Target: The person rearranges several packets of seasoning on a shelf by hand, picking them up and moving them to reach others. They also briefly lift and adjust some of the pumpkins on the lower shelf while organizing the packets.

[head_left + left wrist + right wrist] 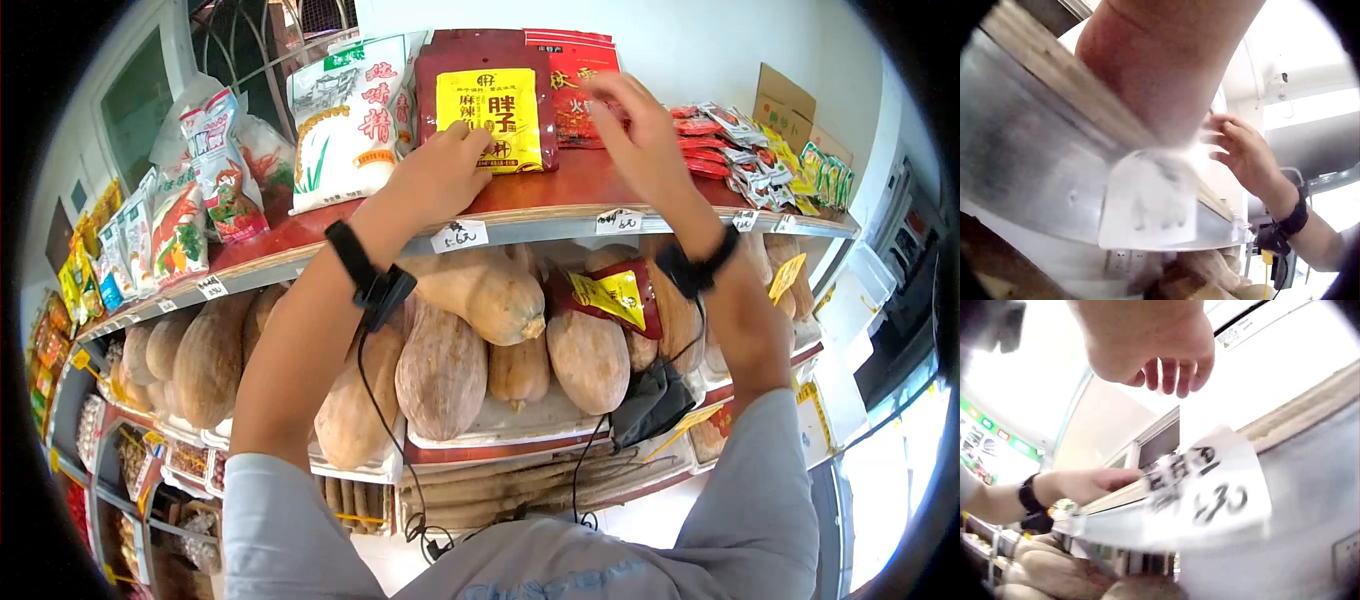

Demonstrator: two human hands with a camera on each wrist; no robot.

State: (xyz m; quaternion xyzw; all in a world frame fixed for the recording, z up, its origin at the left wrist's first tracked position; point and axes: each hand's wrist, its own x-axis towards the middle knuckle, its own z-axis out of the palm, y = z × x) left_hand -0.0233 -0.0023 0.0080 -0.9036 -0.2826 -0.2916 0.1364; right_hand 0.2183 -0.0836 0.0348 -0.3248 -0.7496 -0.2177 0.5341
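Note:
My left hand (440, 175) lies over the lower left of an upright maroon seasoning packet (520, 100) with a yellow label, its fingers and thumb against the front. More maroon packaging shows behind that packet's top. My right hand (635, 120) is raised in front of a red packet (575, 55) just to the right, fingers loosely bent with nothing between them. The right wrist view shows the same right hand (1160, 356) with its fingers hanging loose. A large white seasoning bag (345, 120) stands left of my left hand.
Small red sachets (700, 150) and an open cardboard box (785, 100) are on the shelf's right. Price tags (460, 236) line its edge. Below lie large tan squashes (440, 370), with another maroon-and-yellow packet (648, 300) on them. Cables hang from both wrist cameras.

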